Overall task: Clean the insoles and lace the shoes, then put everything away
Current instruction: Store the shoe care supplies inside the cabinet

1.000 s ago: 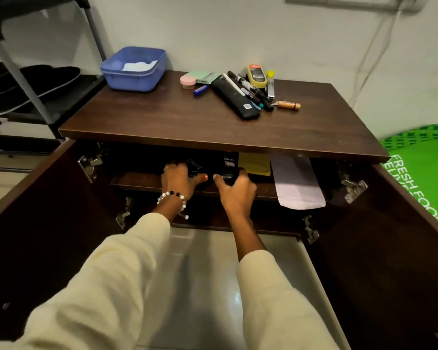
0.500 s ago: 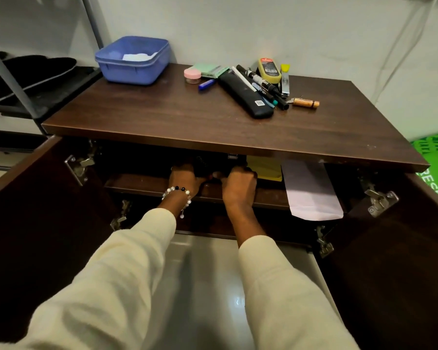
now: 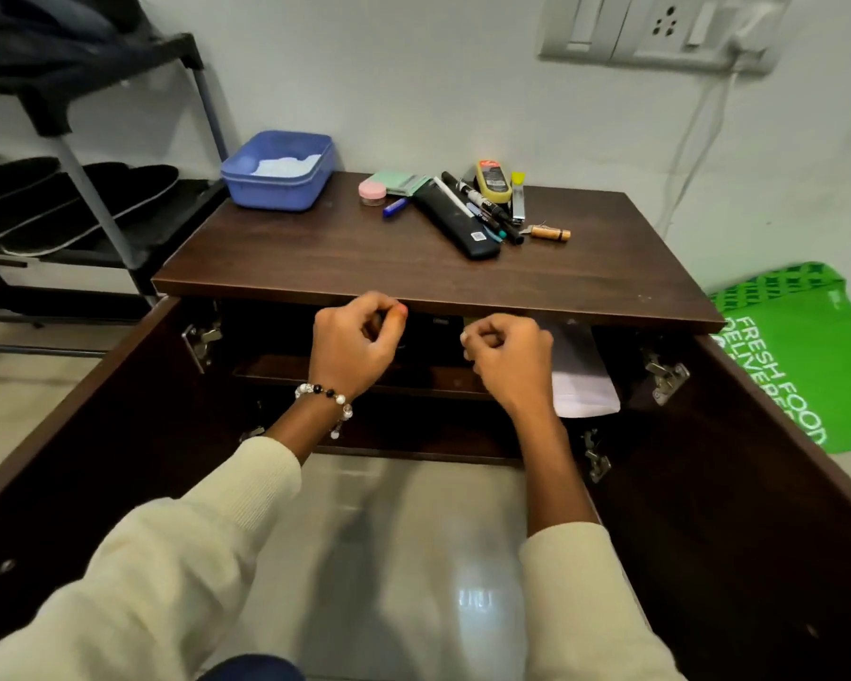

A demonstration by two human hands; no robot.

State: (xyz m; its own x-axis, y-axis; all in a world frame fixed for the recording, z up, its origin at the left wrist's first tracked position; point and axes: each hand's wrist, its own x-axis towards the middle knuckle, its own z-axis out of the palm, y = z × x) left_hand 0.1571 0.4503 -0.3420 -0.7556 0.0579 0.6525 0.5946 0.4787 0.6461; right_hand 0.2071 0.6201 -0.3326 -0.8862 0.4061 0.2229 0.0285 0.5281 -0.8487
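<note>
Hands curled, holding nothing: left [image 3: 352, 344], right [image 3: 509, 353], before open cabinet [image 3: 413, 277]; insoles [image 3: 70, 204] on rack, far left.

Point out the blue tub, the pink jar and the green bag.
blue tub [image 3: 276, 191]: head view, front wall.
pink jar [image 3: 371, 191]: head view, lid.
green bag [image 3: 802, 346]: head view, printed face.

Both dark wooden cabinet doors [image 3: 777, 493] swung wide; front opening passable. Upper inner shelf [image 3: 276, 368] crowded: white paper envelope [image 3: 583, 385] overhangs right. Dark wooden cabinet top [image 3: 364, 258] bare at front, pens and a blue plastic tub [image 3: 278, 184] line the rear.
</note>
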